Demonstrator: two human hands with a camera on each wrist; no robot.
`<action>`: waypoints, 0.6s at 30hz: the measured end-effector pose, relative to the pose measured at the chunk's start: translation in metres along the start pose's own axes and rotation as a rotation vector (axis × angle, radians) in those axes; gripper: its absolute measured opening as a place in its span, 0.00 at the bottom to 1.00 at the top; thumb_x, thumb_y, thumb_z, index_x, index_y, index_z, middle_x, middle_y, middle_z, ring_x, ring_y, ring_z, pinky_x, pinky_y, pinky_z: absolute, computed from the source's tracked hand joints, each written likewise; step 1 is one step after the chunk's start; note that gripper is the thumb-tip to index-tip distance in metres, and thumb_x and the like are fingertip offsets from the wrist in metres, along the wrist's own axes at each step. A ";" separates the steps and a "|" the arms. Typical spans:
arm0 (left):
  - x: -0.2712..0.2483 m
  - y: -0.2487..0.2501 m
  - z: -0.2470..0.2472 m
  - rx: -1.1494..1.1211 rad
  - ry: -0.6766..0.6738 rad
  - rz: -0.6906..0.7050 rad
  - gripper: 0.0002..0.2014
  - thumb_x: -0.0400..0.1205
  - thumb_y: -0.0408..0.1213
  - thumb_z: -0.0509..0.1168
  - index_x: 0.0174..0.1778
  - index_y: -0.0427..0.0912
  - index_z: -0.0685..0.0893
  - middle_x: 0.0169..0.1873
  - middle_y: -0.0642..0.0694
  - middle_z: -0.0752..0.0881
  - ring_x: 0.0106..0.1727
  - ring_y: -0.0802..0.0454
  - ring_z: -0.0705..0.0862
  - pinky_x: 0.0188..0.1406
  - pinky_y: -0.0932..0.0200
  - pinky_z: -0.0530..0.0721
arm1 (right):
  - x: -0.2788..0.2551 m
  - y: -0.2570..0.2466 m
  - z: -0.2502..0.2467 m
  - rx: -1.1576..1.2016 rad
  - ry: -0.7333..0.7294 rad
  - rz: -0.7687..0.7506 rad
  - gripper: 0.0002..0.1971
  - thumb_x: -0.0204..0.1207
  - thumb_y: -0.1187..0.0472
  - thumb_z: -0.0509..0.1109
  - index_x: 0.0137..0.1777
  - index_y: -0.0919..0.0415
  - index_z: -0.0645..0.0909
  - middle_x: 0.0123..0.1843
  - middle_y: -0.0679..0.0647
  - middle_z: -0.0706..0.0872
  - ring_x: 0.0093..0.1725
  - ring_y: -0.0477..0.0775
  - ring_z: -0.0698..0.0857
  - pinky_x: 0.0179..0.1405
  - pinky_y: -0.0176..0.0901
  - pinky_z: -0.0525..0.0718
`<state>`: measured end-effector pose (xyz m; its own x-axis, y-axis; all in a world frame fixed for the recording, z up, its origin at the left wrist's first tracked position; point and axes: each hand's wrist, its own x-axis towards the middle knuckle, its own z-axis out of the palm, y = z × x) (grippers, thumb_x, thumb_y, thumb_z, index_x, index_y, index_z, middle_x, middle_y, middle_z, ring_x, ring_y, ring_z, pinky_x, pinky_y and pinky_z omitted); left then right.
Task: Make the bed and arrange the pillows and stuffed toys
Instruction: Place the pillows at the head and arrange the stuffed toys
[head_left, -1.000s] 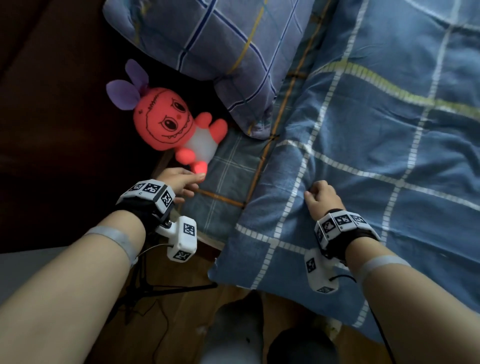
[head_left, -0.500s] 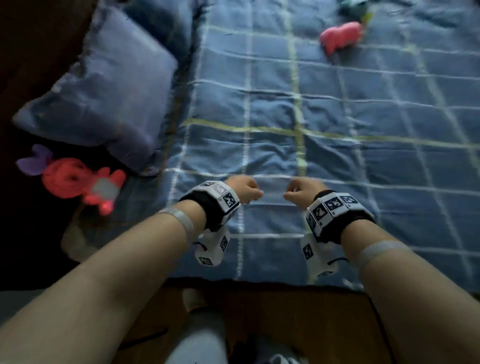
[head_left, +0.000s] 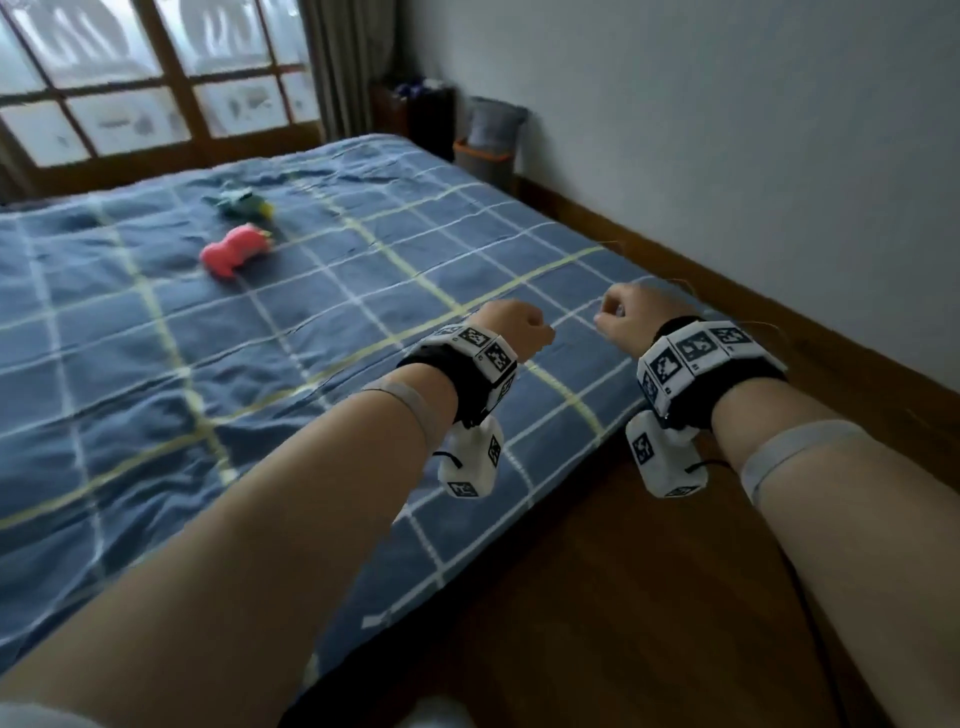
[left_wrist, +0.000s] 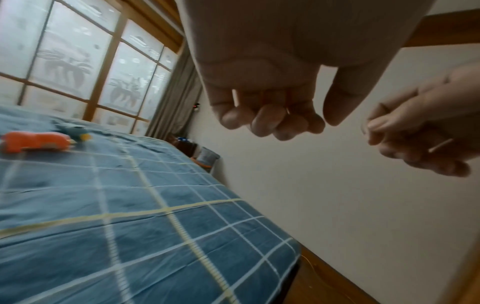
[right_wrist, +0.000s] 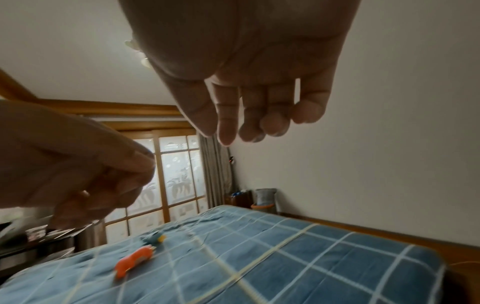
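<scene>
Both hands were held in the air above the near right corner of the bed, close together but not touching. The left hand (head_left: 514, 327) was seen w/ fingers (left_wrist: 267, 121) curled inward toward the palm and the thumb lying beside them; nothing was gripped. The right hand (head_left: 631, 317) was seen in the right wrist view w/ fingers (right_wrist: 226, 117) loosely bent, hanging downward – nothing was held. The blue checked quilt (head_left: 291, 332) was spread flat over the bed, w/ light creases toward the left side and its near edge hanging over the mattress side above the wooden floor (head_left: 597, 597). Two stuffed toys were located on the quilt, well apart from the hands: a pink toy (head_left: 234, 252) lay on its side approx. mid-bed, and a teal toy (head_left: 241, 201) w/ a yellow tip lay just beyond it, nearer the window (head_left: 150, 83). No pillow was in view in these frames. A white wall (head_left: 727, 130) ran along the right side of the bed, separated from it by a strip of floor – a grey bin (head_left: 493, 137) w/ an orange rim stood at the far end of that strip, beside a dark cabinet (head_left: 415, 117) and a curtain (head_left: 343, 62).
</scene>
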<state>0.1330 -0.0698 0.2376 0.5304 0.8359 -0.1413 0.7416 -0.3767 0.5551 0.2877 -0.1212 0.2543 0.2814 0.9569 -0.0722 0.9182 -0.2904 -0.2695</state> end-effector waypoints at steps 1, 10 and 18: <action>0.017 0.020 0.003 0.051 -0.014 0.034 0.10 0.82 0.41 0.59 0.42 0.40 0.81 0.40 0.40 0.80 0.43 0.46 0.77 0.42 0.57 0.76 | 0.007 0.020 -0.012 0.005 0.028 0.027 0.11 0.81 0.53 0.60 0.55 0.58 0.79 0.53 0.61 0.85 0.53 0.63 0.83 0.48 0.46 0.78; 0.212 0.164 0.035 0.179 0.004 0.267 0.15 0.81 0.49 0.58 0.33 0.46 0.81 0.33 0.48 0.81 0.39 0.47 0.81 0.41 0.54 0.80 | 0.112 0.181 -0.088 -0.108 0.182 0.177 0.12 0.82 0.53 0.56 0.51 0.59 0.78 0.44 0.57 0.82 0.41 0.59 0.77 0.39 0.43 0.70; 0.409 0.321 0.081 0.229 -0.138 0.424 0.14 0.83 0.48 0.56 0.44 0.44 0.81 0.47 0.43 0.83 0.47 0.45 0.81 0.46 0.55 0.79 | 0.221 0.346 -0.162 -0.179 0.183 0.320 0.13 0.83 0.51 0.53 0.53 0.56 0.77 0.49 0.56 0.85 0.42 0.59 0.80 0.39 0.43 0.72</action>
<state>0.6212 0.1193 0.2913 0.8424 0.5356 -0.0583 0.5122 -0.7625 0.3952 0.7123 -0.0121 0.3004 0.5907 0.8053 0.0516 0.8059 -0.5855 -0.0883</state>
